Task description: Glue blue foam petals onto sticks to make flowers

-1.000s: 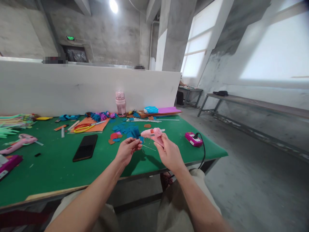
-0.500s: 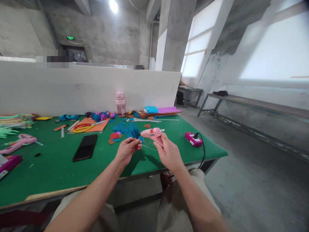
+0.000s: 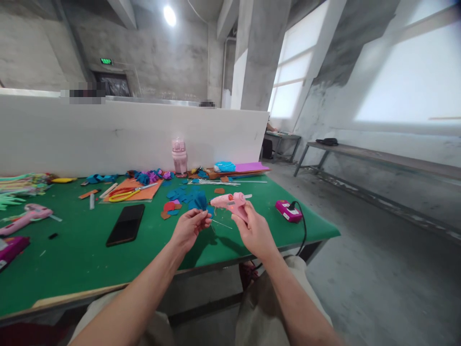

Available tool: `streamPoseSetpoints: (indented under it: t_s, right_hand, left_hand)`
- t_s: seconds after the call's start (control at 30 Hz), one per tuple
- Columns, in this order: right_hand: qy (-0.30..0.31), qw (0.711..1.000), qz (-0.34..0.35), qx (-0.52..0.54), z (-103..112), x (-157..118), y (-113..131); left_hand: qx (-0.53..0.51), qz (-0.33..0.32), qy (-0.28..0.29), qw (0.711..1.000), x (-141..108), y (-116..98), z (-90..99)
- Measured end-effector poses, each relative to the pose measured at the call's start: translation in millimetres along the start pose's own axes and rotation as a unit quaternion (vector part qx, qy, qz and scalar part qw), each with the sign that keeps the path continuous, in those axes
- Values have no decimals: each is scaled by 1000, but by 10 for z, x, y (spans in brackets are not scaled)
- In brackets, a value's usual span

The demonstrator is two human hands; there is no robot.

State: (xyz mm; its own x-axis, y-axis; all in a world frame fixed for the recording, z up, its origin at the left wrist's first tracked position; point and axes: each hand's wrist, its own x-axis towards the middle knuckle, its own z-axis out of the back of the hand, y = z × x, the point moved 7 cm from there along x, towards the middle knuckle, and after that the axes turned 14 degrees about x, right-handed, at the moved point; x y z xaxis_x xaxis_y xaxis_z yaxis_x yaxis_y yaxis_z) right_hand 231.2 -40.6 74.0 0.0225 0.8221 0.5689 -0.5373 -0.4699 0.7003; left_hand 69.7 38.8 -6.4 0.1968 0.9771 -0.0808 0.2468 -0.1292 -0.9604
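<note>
My left hand (image 3: 190, 227) pinches a blue petalled flower (image 3: 199, 201) with a thin wire stem (image 3: 222, 224) that sticks out to the right. In my right hand (image 3: 255, 230) is a pink hot glue gun (image 3: 232, 203), held by its handle. Its nozzle points left at the flower, close beside it; whether they touch I cannot tell. A glue stick (image 3: 248, 196) juts from the gun's back end. Behind the flower lie loose blue cut pieces (image 3: 176, 193), with red and brown round pieces (image 3: 167, 206) nearer to me.
A black phone (image 3: 126, 225) lies left on the green table (image 3: 86, 254). Scissors (image 3: 129, 192) rest on an orange sheet. A second pink glue gun (image 3: 27, 218) is far left. Right stands a magenta power block (image 3: 288, 211) with a black cable. A pink bottle (image 3: 179, 156) stands by the white partition.
The glue gun has shifted slightly right, its nozzle a little farther from the flower's middle. The view has tilted up slightly. Both hands keep their holds.
</note>
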Motion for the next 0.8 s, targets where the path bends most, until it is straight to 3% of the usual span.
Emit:
streamPoseSetpoints:
  t_s: [0.13,0.3,0.43,0.5,0.57,0.63,0.8]
  right_hand:
    - [7,987,-69,144,-22,27,-183]
    - [-1,902,-190,389,-84,50,-479]
    - [1,869,-234,435,-96,144,-760]
    - [27,879,-259,399,-123,201,-949]
    - [69,922,-270,269,-125,254,-1148]
    - [73,937,-274,204,-83,296,-1319]
    - [81,967,-235,53,66,321,-1471]
  left_hand:
    - [-20,13,6,1000,-3,9,-9]
    - [-48,20,15,999,-18,-17,-34]
    - [-50,21,8,999,-44,-77,-45]
    - [-50,21,8,998,-53,-107,-45]
    - [-53,20,8,998,-58,-132,-37]
    - [-54,19,7,998,-59,-151,-26]
    - [-48,20,4,999,-52,-164,-12]
